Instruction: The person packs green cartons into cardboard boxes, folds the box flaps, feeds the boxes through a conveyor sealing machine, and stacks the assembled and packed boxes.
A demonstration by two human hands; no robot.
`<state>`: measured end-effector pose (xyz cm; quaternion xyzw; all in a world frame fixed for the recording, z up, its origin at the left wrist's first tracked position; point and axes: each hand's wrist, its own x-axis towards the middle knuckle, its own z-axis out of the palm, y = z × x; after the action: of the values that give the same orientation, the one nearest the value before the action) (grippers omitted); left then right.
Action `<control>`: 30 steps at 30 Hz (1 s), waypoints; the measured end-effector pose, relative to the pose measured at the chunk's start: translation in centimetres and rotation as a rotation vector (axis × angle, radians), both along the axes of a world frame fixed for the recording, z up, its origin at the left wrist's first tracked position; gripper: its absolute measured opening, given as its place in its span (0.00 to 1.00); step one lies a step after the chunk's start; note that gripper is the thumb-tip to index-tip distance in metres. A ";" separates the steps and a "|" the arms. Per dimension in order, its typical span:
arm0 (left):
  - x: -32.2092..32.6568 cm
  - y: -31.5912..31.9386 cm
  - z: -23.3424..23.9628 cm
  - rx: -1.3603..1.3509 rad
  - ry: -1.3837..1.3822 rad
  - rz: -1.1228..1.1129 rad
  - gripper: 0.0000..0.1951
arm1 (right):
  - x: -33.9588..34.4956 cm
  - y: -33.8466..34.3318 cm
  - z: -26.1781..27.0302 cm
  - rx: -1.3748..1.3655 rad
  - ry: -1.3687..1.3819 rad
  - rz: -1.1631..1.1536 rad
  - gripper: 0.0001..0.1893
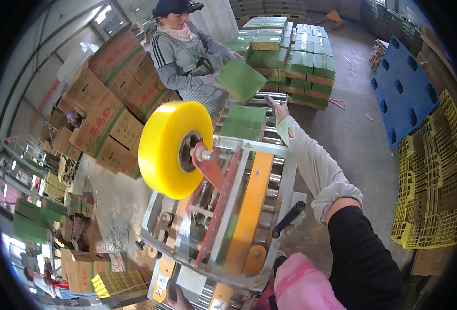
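Observation:
My right hand [278, 109], in a pale sleeve, reaches out beside the far roller conveyor, near a green carton [245, 118] that lies at the mouth of a carton-sealing machine [249, 174]. Its fingers are apart and nothing shows in them. My left hand [178, 299] is at the bottom edge, beside the near end of the machine; part of it is cut off and its grip is unclear. A big yellow roll of packing tape [160, 149] is mounted on top of the machine. Across the conveyor, a co-worker holds another green carton [242, 80] tilted in both gloved hands.
Stacked green cartons [304, 64] stand beyond the conveyor. Brown cardboard boxes [96, 124] are piled at left. A blue plastic pallet [401, 91] and yellow plastic pallets [430, 182] stand at right. A black crank handle [288, 219] juts from the machine's right side.

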<state>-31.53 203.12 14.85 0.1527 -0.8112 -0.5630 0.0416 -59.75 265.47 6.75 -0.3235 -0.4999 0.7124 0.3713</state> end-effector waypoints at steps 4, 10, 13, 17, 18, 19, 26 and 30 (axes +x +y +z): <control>-0.5 1.7 1.3 0.029 0.015 0.037 0.17 | 0.3 0.0 1.7 -0.035 0.114 0.061 0.24; -1.5 2.5 1.0 0.141 0.058 0.042 0.16 | 3.6 2.6 3.9 -0.224 0.157 0.104 0.16; -1.5 1.9 0.2 0.076 0.058 0.068 0.15 | 5.4 0.4 6.4 -0.326 0.266 0.072 0.16; -1.0 2.2 -1.2 0.221 0.053 0.116 0.15 | 6.7 1.2 7.3 -0.140 0.146 0.097 0.19; -1.1 2.6 -1.4 0.266 0.083 0.081 0.15 | 6.2 3.2 6.4 -0.120 0.211 0.038 0.20; -1.0 2.5 -1.4 0.295 0.128 0.075 0.15 | 6.0 1.8 8.0 -0.126 0.211 0.062 0.20; 0.9 -1.1 -3.7 0.356 0.156 0.101 0.15 | 4.8 -0.7 12.7 0.031 0.349 0.181 0.13; -3.7 -0.5 -0.8 0.801 0.318 0.078 0.19 | 10.7 -1.4 14.4 0.009 0.603 0.403 0.17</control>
<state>-35.27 202.63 14.03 0.0988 -0.5057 -0.8479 0.1249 -49.07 264.07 21.17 0.0080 -0.4248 0.8324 0.3558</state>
